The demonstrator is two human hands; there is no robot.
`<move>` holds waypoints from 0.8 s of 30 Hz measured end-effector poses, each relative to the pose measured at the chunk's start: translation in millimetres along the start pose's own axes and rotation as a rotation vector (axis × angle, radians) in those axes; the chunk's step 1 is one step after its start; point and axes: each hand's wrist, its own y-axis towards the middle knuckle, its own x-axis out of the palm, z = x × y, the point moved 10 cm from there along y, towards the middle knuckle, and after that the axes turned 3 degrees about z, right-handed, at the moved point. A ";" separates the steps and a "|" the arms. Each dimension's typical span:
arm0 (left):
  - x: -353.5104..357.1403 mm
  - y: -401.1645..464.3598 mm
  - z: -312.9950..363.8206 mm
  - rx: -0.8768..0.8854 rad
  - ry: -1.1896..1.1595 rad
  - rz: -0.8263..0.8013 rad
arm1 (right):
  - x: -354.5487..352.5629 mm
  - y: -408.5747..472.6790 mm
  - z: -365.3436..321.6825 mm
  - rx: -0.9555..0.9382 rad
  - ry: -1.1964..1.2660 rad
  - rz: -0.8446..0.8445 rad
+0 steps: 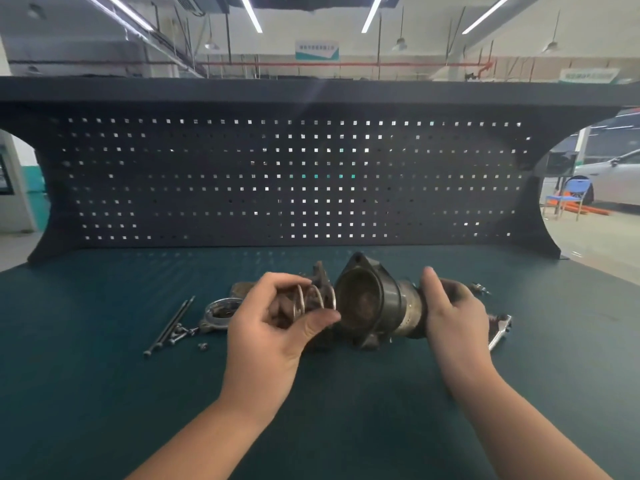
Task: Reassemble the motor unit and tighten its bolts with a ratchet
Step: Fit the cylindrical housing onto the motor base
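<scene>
A dark, grimy motor housing (375, 299) lies on its side on the green bench top (104, 393), its open mouth turned left. My right hand (453, 306) grips its right end. My left hand (273, 323) holds a rotor part with shiny ring-like discs (313, 301) just at the housing's mouth. A round silver end cover (221, 311) lies left of my left hand. Two long bolts (171, 323) and some small screws (183, 332) lie further left. A chrome ratchet (500, 330) shows partly behind my right hand.
A black pegboard back panel (294, 178) closes the bench's far side. A small metal piece (479, 288) lies at the right, behind the housing. A lone nut (203, 346) sits near the bolts. Beyond the bench at right stand a blue chair (571, 195) and a white car (609, 178).
</scene>
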 end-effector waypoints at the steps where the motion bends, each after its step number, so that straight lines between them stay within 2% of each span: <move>1: -2.4 -0.6 5.0 0.053 0.063 0.015 | 2.9 -2.0 0.1 -0.002 -0.013 -0.007; 4: -1.9 -3.3 15.2 0.177 0.228 0.039 | 10.1 -9.8 1.0 -0.019 -0.115 -0.014; 7: 2.5 -7.0 16.4 0.227 0.345 0.061 | 12.9 -16.4 2.9 -0.013 -0.202 0.025; 9: 4.6 -9.2 8.9 0.181 0.341 0.056 | 11.4 -17.5 8.0 0.008 -0.213 0.063; 11: 14.4 -13.0 1.5 0.118 0.343 -0.018 | 10.3 -18.0 13.6 0.035 -0.229 0.078; 15: 35.3 -22.4 -18.5 0.021 0.530 -0.198 | 7.2 -15.2 22.3 0.096 -0.296 0.091; 18: 45.3 -25.8 -32.9 -0.151 0.366 -0.325 | 10.3 -12.9 25.4 0.114 -0.300 0.054; 20: 42.1 -23.8 -37.7 -0.208 0.273 -0.303 | 18.3 -12.2 27.3 0.110 -0.278 -0.012; 24: 28.3 -14.7 -47.8 -0.223 0.289 -0.216 | 34.3 -21.0 25.2 0.122 -0.280 -0.159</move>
